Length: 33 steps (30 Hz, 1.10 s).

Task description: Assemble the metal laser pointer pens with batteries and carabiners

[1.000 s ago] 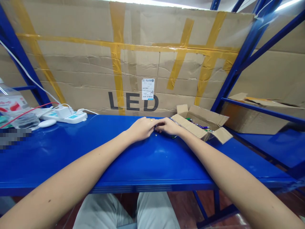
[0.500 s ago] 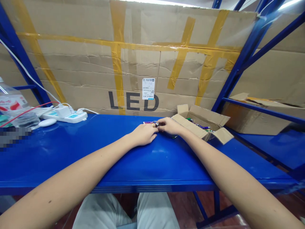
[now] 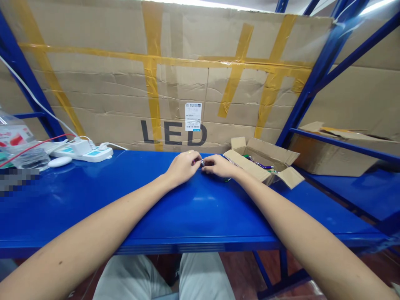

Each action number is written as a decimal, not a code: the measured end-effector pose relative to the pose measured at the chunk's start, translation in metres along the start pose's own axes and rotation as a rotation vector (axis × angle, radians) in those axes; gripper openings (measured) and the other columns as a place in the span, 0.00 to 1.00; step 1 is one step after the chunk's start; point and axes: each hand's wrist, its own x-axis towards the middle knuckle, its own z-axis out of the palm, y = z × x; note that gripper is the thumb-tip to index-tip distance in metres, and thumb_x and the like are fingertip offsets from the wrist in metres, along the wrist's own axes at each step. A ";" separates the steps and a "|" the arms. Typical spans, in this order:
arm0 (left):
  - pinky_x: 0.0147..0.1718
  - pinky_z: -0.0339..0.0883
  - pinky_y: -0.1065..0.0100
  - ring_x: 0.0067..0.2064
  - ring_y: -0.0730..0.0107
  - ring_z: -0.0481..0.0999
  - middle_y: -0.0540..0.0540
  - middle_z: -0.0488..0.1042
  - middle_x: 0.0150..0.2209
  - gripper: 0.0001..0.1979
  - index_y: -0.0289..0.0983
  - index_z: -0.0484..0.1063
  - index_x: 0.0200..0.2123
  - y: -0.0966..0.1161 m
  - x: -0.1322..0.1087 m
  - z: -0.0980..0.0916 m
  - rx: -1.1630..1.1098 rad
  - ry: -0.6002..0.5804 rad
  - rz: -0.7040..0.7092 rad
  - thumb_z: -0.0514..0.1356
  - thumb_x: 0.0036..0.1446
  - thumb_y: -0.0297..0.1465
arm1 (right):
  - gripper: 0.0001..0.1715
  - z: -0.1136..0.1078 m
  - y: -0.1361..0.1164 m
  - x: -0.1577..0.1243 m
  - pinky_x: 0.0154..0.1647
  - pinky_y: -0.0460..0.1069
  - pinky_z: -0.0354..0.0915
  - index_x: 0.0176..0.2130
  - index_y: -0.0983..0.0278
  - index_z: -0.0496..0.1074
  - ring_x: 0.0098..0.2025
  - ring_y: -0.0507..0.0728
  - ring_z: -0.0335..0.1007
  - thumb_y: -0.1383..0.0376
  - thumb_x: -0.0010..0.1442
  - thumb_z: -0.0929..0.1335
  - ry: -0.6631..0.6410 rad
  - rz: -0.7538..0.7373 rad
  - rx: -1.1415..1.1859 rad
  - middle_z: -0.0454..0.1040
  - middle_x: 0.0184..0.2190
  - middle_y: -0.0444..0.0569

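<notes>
Right between the fingertips there's a thin pinkish-purple rod with a shiny metal bit on it, too small to tell exactly what it is. The right hand has its thumb and fingers pressed together on the metal bit, and the left hand has its fingers curled in around the rod's other end, so it's a two-handed pinch just above the blue steel shelf. A gold ring sits on one left finger. Just right of the right fingers is an open cardboard box with a bunch of similar colored rods inside, so from what shows, one piece is out in the fingers and plenty are left in the box. A small green bit lies on the shelf just below the right fingers, though I can't tell what it is. Well left of the fingers are a white computer mouse, a white power strip and a plastic bottle, and behind them all stands a taped cardboard sheet printed with LED.
</notes>
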 end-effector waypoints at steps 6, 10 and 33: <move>0.44 0.70 0.61 0.44 0.60 0.77 0.43 0.79 0.42 0.09 0.37 0.74 0.41 0.001 0.000 0.004 0.004 -0.075 0.049 0.54 0.62 0.26 | 0.09 0.003 -0.008 0.001 0.35 0.49 0.64 0.33 0.65 0.71 0.30 0.54 0.69 0.62 0.58 0.66 0.025 -0.030 0.071 0.74 0.27 0.46; 0.41 0.69 0.62 0.43 0.60 0.78 0.42 0.79 0.42 0.12 0.38 0.73 0.46 -0.004 0.003 -0.010 0.028 -0.075 -0.027 0.54 0.61 0.29 | 0.10 0.001 -0.006 0.001 0.32 0.48 0.63 0.34 0.66 0.72 0.29 0.54 0.69 0.61 0.59 0.66 0.050 0.015 0.031 0.74 0.27 0.47; 0.34 0.65 0.67 0.36 0.65 0.75 0.46 0.76 0.35 0.12 0.37 0.70 0.40 -0.018 0.009 -0.030 -0.177 -0.220 -0.040 0.63 0.52 0.34 | 0.19 0.027 -0.037 0.005 0.35 0.49 0.66 0.25 0.66 0.73 0.29 0.55 0.72 0.54 0.58 0.68 0.243 0.070 0.319 0.75 0.23 0.48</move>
